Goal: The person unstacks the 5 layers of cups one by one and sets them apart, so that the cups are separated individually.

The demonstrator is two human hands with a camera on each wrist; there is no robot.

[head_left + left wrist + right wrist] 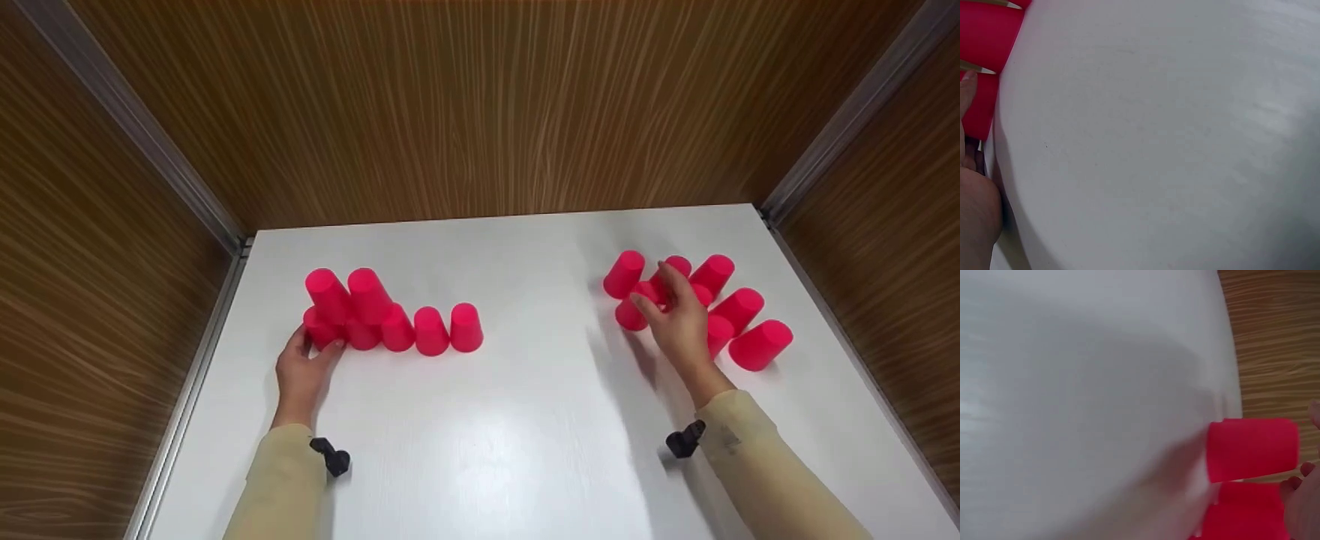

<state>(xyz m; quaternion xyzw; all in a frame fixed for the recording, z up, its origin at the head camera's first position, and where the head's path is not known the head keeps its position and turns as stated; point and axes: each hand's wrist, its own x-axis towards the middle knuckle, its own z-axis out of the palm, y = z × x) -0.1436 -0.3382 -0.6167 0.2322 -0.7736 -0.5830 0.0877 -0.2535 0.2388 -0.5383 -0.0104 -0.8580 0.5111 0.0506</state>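
Note:
At the left, several upside-down pink plastic cups stand in a row on the white table. My left hand (300, 375) holds the leftmost bottom cup (318, 330) between thumb and fingers; the left wrist view shows the thumb (967, 90) against its side. Two more cups, including the left upper cup (327, 294), rest on that end of the row. Over a cluster of pink cups at the right, my right hand (681, 322) is spread, thumb and fingers apart near a cup (658, 288) partly behind it. The right wrist view shows fingertips close to an upright cup (1252, 450).
The right cluster includes a front cup (760, 345) and a back-left cup (624, 274). Wood-grain panels (495, 112) enclose the white table (480, 420) at the back and both sides. A black wrist device (684, 439) sits by the right sleeve, another (331, 457) by the left.

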